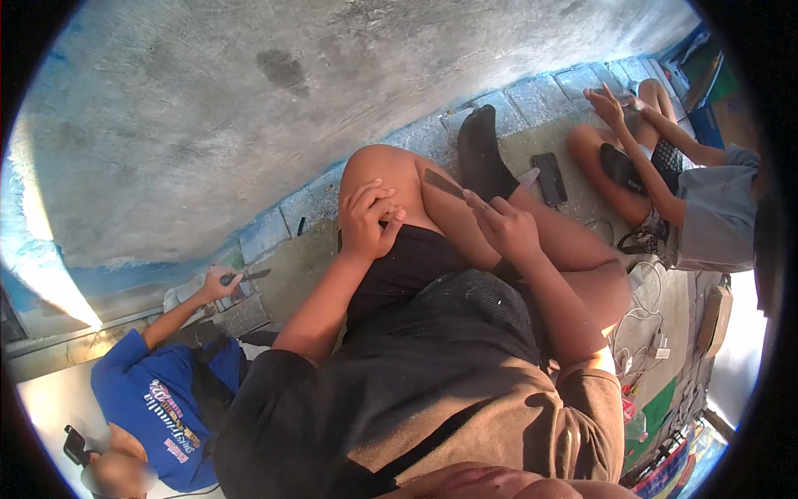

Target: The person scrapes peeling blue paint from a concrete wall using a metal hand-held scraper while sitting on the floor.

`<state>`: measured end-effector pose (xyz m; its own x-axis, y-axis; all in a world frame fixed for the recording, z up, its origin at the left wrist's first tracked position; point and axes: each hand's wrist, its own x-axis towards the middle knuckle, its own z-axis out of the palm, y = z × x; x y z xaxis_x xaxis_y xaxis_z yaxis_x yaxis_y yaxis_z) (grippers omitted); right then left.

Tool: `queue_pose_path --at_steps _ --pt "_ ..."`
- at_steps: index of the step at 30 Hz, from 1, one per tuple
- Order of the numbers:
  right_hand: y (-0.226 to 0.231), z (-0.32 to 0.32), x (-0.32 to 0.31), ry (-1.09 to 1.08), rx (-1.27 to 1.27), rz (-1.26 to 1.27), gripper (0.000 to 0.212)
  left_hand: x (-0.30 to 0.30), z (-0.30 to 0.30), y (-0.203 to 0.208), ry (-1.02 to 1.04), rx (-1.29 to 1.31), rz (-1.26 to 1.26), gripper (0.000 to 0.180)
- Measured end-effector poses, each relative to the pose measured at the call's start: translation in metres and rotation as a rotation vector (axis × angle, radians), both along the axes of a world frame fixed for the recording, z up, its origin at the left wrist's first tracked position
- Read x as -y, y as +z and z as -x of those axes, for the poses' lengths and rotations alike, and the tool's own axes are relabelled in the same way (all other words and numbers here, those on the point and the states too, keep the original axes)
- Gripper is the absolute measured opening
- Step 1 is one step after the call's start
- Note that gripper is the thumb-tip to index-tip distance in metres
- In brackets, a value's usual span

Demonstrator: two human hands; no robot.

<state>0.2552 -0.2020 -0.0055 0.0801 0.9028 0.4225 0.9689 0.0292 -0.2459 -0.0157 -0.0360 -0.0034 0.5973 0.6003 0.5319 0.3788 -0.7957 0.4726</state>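
My right hand (505,230) is closed around a knife (444,184). Its dark, flat blade points up and to the left, over my bare leg, and the handle is mostly hidden in my fingers. My left hand (368,223) is beside my raised knee, above my dark shorts. Its fingers are curled and the thumb bends toward them. Whatever lies between them, if anything, is too small or hidden to make out. The two hands are apart, and the blade does not touch the left one.
A grey wall (208,125) rises ahead. Beyond my black-socked foot (482,154) lies a black phone (549,179). At left, a blue-shirted person (158,407) holds a knife (256,275); a grey-shirted person (715,216) sits at right. White cables (644,314) and a cardboard box (715,320) lie nearer right.
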Motion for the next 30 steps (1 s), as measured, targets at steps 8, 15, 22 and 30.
queue_pose_path --at_steps 8,15,22,30 --pt "-0.014 -0.01 -0.01 -0.161 -0.139 -0.003 0.052 -0.008 0.001 -0.006 -0.036 0.006 0.002 0.04" --pt "-0.019 -0.015 0.005 0.111 -0.233 0.104 0.056 -0.01 0.006 -0.002 -0.104 0.044 0.043 0.047" --pt "-0.015 -0.012 -0.01 -0.027 -0.31 0.078 0.058 -0.01 0.016 -0.011 0.0 0.247 0.227 0.04" --pt "-0.035 0.014 -0.024 0.367 -0.284 0.036 0.054 -0.016 0.026 -0.028 0.179 0.322 0.331 0.087"
